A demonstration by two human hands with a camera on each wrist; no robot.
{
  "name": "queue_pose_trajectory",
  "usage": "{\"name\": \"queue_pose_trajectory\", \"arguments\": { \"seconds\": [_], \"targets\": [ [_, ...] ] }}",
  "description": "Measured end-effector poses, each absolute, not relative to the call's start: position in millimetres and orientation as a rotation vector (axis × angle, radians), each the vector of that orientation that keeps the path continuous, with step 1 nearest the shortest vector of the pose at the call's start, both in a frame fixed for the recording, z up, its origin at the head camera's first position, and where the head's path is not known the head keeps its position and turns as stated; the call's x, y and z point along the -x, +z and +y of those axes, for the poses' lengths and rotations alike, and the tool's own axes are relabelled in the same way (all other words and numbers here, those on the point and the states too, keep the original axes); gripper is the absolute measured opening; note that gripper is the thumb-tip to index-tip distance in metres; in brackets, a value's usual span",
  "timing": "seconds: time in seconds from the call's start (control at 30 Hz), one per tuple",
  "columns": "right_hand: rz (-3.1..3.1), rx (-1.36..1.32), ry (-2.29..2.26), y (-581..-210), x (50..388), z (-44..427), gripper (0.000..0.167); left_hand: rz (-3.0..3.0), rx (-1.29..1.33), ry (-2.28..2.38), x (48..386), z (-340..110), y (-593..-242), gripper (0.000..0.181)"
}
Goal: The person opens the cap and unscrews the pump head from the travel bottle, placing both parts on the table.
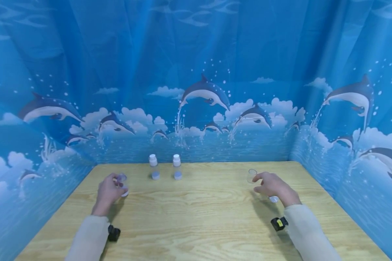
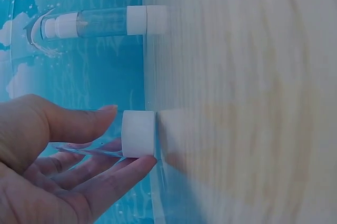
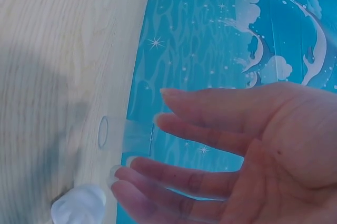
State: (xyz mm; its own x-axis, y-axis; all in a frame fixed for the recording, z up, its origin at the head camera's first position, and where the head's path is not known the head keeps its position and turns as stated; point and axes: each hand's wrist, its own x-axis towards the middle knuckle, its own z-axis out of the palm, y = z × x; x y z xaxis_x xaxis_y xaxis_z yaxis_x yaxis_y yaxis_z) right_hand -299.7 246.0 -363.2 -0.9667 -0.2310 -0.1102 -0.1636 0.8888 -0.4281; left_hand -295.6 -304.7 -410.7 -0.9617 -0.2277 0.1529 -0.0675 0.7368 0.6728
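In the head view, my left hand [image 1: 109,190] is at the table's left side, thumb and fingers around a clear tube [image 1: 122,177] with a white base [image 1: 125,192]. The left wrist view shows the thumb on one side of this tube and the fingers of my left hand [image 2: 68,155] on the other, one fingertip by the white base [image 2: 138,134]. At the right, my right hand [image 1: 274,186] is beside a clear, open-rimmed tube [image 1: 252,176]. In the right wrist view, the fingers of my right hand [image 3: 226,155] are spread near the tube [image 3: 138,137], gripping nothing.
Two clear bottles with white caps [image 1: 153,160] [image 1: 176,160] and white bases stand upright at the back left of the wooden table [image 1: 196,217]. A small white object [image 1: 273,199] lies under my right wrist. A blue dolphin-print curtain [image 1: 196,47] surrounds the back and sides.
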Motion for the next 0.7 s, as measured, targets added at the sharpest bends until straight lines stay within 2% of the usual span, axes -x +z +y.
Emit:
{"name": "queue_pose_trajectory", "arguments": {
  "seconds": [0.7],
  "targets": [
    [2.971,0.114,-0.512,-377.2,306.1,266.7,0.039,-2.739,-0.266,-1.072,295.1,-306.7,-410.4,0.047]
  ]
}}
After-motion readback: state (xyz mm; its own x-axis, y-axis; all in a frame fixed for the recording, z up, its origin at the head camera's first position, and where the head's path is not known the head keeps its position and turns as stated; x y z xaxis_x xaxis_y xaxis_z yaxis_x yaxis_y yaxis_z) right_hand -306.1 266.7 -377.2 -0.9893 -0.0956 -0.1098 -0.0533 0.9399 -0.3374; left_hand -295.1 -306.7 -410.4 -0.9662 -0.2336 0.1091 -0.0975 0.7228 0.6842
